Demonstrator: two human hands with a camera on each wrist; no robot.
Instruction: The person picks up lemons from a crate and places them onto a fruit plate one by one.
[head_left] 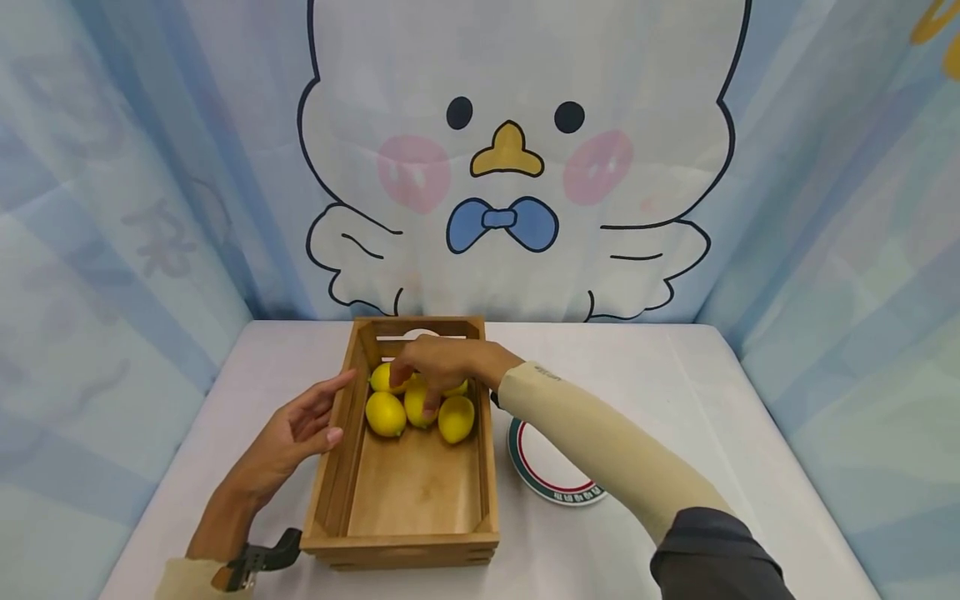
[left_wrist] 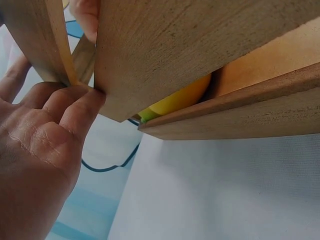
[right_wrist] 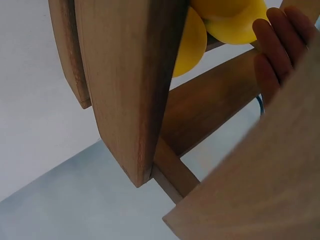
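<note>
A wooden slatted crate (head_left: 420, 493) stands on the table, with several yellow lemons (head_left: 386, 415) grouped at its far end. My right hand (head_left: 441, 358) reaches in over the right wall and pinches the middle lemon (head_left: 415, 403), thumb on its near side and a finger at its far left. Other lemons touch or lie close around it, partly covered by the hand. My left hand (head_left: 288, 429) rests against the crate's left wall, with fingertips at the top edge and thumb on the outer side. In the left wrist view, its fingers (left_wrist: 82, 107) meet the slats.
A white plate (head_left: 551, 462) with a green and red rim lies right of the crate, partly under my right forearm. The white-covered table (head_left: 675, 392) meets a cartoon-printed curtain (head_left: 510, 275) at the back, with curtains on both sides.
</note>
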